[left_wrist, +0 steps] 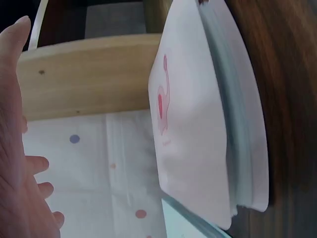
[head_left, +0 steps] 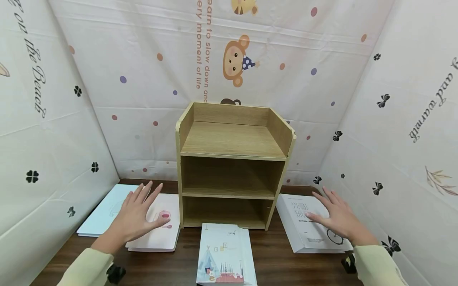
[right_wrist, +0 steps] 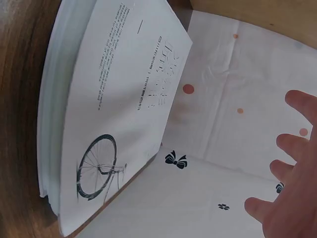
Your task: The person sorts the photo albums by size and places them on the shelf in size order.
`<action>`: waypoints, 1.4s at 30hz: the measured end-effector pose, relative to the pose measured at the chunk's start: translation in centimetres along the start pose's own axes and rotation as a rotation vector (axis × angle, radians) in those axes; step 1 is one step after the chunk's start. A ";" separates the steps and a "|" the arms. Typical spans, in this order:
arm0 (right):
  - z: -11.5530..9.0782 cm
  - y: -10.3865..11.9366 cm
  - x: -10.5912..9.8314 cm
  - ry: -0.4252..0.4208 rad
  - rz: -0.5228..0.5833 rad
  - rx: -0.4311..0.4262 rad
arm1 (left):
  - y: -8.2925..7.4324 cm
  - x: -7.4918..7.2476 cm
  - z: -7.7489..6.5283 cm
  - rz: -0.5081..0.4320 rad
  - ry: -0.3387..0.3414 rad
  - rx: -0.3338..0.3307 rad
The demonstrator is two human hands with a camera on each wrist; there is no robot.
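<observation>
My left hand hovers with spread fingers above a notebook with a pink drawing, holding nothing. A light blue notebook lies to its left. On the other side, my right hand is spread over a thick white stack of notebooks with a bicycle picture, apart from it in the right wrist view. Between the hands stands a wooden shelf with an open top and two compartments, nothing in them. In front of it lies a stack of notebooks with a tent picture.
The dark wooden table carries everything. Printed white cloth hangs behind the shelf and along both sides. A dark wrist strap shows below the left hand.
</observation>
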State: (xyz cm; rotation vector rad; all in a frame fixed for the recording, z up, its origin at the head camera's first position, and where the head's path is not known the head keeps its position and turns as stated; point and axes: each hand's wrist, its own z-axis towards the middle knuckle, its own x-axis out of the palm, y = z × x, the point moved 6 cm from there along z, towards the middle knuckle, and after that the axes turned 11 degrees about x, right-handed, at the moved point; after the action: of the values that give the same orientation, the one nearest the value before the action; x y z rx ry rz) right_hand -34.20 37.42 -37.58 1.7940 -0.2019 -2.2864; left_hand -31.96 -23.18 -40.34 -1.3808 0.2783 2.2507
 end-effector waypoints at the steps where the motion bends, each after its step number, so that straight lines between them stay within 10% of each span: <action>1: -0.1 0.0 0.0 -0.003 0.000 0.000 | -0.2 0.0 -0.1 -0.004 -0.007 0.005; 27: -2.5 -0.6 0.7 -0.065 0.116 0.000 | -6.8 -0.1 -1.3 -0.054 -0.233 0.109; 42: -4.0 -2.3 1.6 -0.045 0.208 0.068 | -13.0 1.3 0.0 -0.167 -0.168 0.153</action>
State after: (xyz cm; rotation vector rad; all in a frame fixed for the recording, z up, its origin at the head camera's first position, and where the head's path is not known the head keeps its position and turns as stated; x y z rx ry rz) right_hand -30.93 39.37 -40.60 1.6670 -0.4569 -2.1976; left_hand -26.01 -11.58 -40.48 -1.0881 0.2622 2.1439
